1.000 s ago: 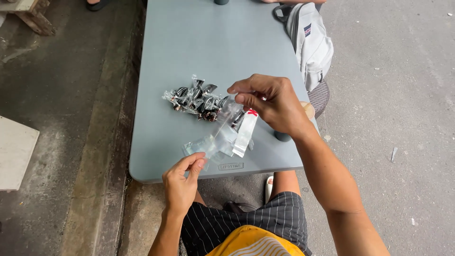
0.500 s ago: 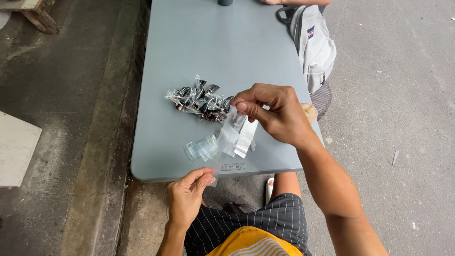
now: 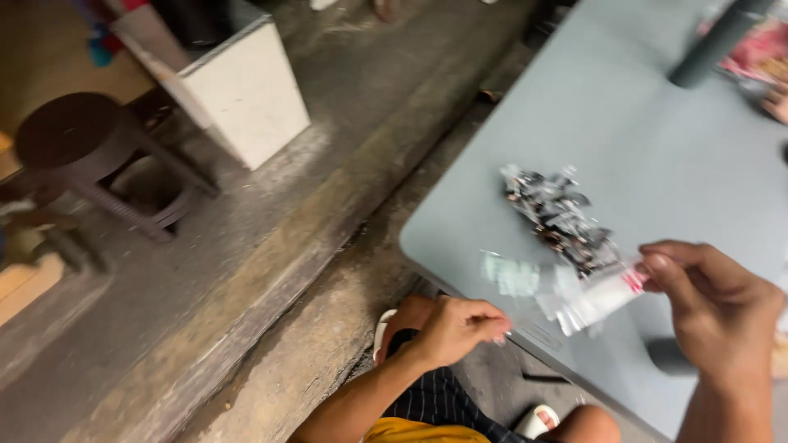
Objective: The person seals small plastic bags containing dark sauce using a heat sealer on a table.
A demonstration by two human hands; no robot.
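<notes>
Hands over the grey surface (image 3: 657, 164) near its front edge: right hand (image 3: 718, 308) pinches a small clear bag (image 3: 595, 299) beside the packet pile (image 3: 558, 217), left hand (image 3: 460, 328) loosely curled, seemingly mid-bagging, needing a steady opening.

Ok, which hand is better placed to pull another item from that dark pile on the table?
Probably the left hand. It looks empty, loosely curled at the table edge. The right hand is closer to the pile of small wrapped items, but its fingers pinch a small clear bag.
</notes>
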